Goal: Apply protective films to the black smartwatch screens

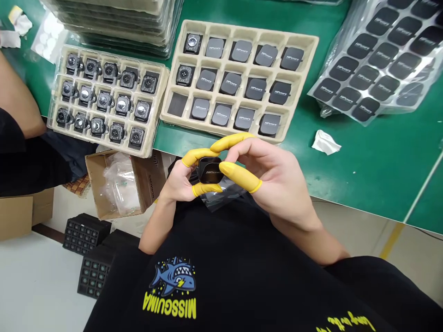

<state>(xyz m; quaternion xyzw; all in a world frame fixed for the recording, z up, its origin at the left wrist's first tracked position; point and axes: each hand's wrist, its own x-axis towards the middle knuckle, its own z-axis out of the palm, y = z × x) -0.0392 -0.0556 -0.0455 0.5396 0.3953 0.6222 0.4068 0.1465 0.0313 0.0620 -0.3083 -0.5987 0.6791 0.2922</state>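
Yellow finger cots cover fingertips on both hands. My left hand (180,182) grips a square black watch case (204,163) by its edges, between thumb and fingers, above the table's near edge. Over its face lies a black HiFuture sticker (212,172), and my right hand (277,180) pinches it at the right edge; the fingertips hide that edge. Just beyond is a beige tray (238,27) where most pockets hold watch cases with HiFuture-marked faces. Two of its left pockets show bare watch backs, and the front-left pocket shows only a dark bottom.
Another tray (157,110) of watches stands to the left, below stacked trays (138,32). Sheets of HiFuture stickers (367,76) lie at right, near a crumpled white paper (326,142). A cardboard box (145,180) sits below the table. Someone's arm (17,97) shows at far left.
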